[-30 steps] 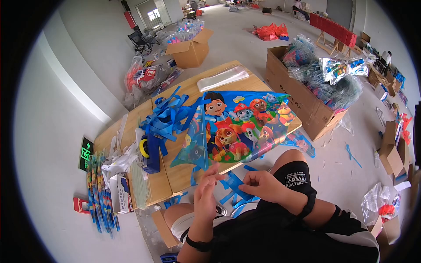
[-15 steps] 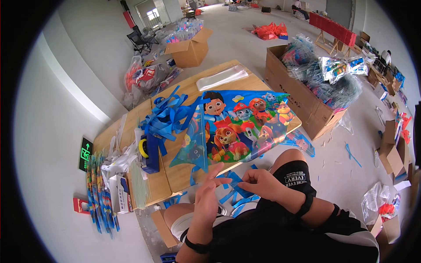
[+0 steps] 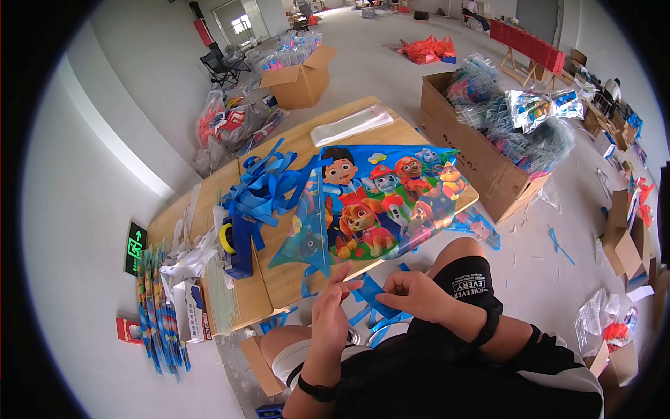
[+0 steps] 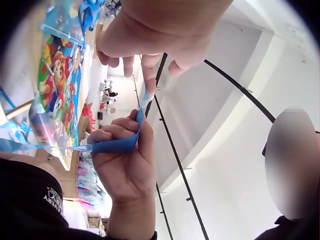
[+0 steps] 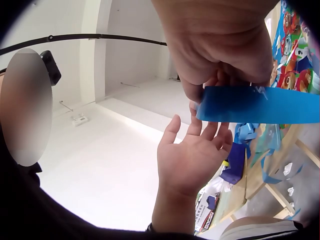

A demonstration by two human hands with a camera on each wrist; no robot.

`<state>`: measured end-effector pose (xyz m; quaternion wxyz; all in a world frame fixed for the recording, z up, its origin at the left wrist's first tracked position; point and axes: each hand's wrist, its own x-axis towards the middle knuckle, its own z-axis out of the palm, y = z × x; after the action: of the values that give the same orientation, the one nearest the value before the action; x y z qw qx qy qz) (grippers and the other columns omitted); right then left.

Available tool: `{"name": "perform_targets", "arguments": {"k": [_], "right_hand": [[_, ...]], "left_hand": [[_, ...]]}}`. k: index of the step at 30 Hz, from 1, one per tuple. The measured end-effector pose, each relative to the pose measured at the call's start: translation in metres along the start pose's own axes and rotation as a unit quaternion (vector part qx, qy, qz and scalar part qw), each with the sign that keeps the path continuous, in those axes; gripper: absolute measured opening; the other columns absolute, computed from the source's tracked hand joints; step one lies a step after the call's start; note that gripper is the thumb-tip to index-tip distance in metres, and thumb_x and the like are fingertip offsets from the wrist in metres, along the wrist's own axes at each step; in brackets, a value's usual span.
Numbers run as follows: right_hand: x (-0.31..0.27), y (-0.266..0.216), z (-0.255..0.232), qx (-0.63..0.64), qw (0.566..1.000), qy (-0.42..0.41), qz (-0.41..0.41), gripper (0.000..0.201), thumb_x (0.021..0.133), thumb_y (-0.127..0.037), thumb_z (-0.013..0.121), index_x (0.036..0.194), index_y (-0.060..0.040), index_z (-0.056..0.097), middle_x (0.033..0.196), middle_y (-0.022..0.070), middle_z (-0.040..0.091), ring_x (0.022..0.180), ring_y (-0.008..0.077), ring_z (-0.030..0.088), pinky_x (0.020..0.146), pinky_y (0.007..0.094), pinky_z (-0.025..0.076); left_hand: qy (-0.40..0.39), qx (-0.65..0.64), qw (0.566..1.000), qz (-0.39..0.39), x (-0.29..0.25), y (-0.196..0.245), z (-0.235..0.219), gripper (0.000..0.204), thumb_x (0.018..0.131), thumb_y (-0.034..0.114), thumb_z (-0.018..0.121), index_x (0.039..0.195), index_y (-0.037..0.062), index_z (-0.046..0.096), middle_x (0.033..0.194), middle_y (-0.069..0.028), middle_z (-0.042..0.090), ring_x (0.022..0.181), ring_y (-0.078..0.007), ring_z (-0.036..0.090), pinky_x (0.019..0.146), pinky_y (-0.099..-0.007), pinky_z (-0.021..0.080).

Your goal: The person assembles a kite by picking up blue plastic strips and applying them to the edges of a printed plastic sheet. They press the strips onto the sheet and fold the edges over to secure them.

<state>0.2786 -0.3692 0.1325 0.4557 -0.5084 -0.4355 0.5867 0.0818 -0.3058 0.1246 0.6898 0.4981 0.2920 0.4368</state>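
Note:
My right hand (image 3: pixel 413 295) pinches a flat blue plastic strip (image 5: pixel 260 105) between thumb and fingers, over my lap at the table's near edge. Facing it, my left hand (image 3: pixel 328 314) has its fingers mostly extended. In the left wrist view one left fingertip (image 4: pixel 150 86) meets a clear, shiny bit at the strip's end. Just beyond both hands, a kite-like printed sheet (image 3: pixel 370 216) with cartoon pups lies spread on the wooden table (image 3: pixel 262 297). Its near edge overhangs the tabletop.
Loose blue strips (image 3: pixel 269 185) are heaped left of the sheet, beside a blue tape dispenser (image 3: pixel 241 251). A clear plastic stack (image 3: pixel 352 124) lies at the table's far end. Open cardboard boxes (image 3: pixel 464 133) stand on the floor beyond. More blue strips hang below the table.
My left hand has shifted slightly toward the right hand. The right hand keeps its pinch on the strip, and the sheet on the table stays put.

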Motion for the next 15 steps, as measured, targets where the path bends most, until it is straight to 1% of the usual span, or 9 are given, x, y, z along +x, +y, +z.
{"name": "perform_targets", "arguments": {"k": [8, 11, 13, 14, 15], "right_hand": [[0.0, -0.0004, -0.0002, -0.002, 1.0, -0.004, 0.005, 0.016, 0.093, -0.013, 0.07, 0.086, -0.0013, 0.061, 0.075, -0.0028, 0.062, 0.066, 0.0011, 0.053, 0.058, 0.0195, 0.042], [-0.0001, 0.0001, 0.0001, -0.004, 1.0, -0.006, 0.0, 0.016, 0.093, -0.013, 0.07, 0.086, -0.0012, 0.061, 0.076, -0.0025, 0.062, 0.066, 0.0012, 0.053, 0.058, 0.0195, 0.042], [-0.0004, -0.0007, 0.0006, -0.004, 1.0, -0.006, -0.005, 0.016, 0.093, -0.013, 0.07, 0.087, -0.0014, 0.061, 0.076, -0.0025, 0.062, 0.067, 0.0013, 0.054, 0.058, 0.0195, 0.042], [-0.0003, 0.0002, 0.0002, -0.004, 1.0, -0.006, -0.006, 0.016, 0.093, -0.013, 0.07, 0.087, -0.0014, 0.061, 0.076, -0.0025, 0.062, 0.067, 0.0013, 0.054, 0.058, 0.0195, 0.042], [0.0, 0.0016, -0.0005, -0.011, 1.0, -0.007, -0.005, 0.016, 0.093, -0.013, 0.07, 0.087, -0.0015, 0.061, 0.077, -0.0026, 0.062, 0.067, 0.0014, 0.054, 0.058, 0.0196, 0.042]], "left_hand": [[0.004, 0.013, 1.0, 0.011, 0.0011, -0.0029, -0.002, 0.041, 0.097, 0.029, 0.045, 0.106, -0.0016, 0.071, 0.146, -0.0137, 0.048, 0.132, -0.0232, 0.042, 0.105, -0.0378, 0.027], [0.006, 0.011, 1.0, 0.01, 0.001, -0.0052, -0.0046, 0.04, 0.097, 0.028, 0.044, 0.106, -0.0014, 0.071, 0.145, -0.0142, 0.049, 0.131, -0.0227, 0.043, 0.105, -0.0359, 0.027], [-0.009, 0.05, 0.999, 0.015, 0.0009, -0.006, -0.0079, 0.037, 0.1, 0.03, 0.047, 0.104, -0.0004, 0.068, 0.131, -0.0132, 0.059, 0.122, -0.0214, 0.05, 0.104, -0.0375, 0.031], [-0.009, 0.05, 0.999, 0.016, -0.0005, -0.0058, -0.0073, 0.037, 0.1, 0.03, 0.047, 0.104, -0.0004, 0.068, 0.131, -0.0132, 0.059, 0.122, -0.0214, 0.05, 0.104, -0.0375, 0.031], [0.012, 0.053, 0.999, 0.006, -0.0028, -0.005, -0.0055, 0.03, 0.099, 0.024, 0.051, 0.104, -0.0007, 0.067, 0.122, -0.0115, 0.062, 0.114, -0.0193, 0.053, 0.101, -0.0356, 0.035]]}}
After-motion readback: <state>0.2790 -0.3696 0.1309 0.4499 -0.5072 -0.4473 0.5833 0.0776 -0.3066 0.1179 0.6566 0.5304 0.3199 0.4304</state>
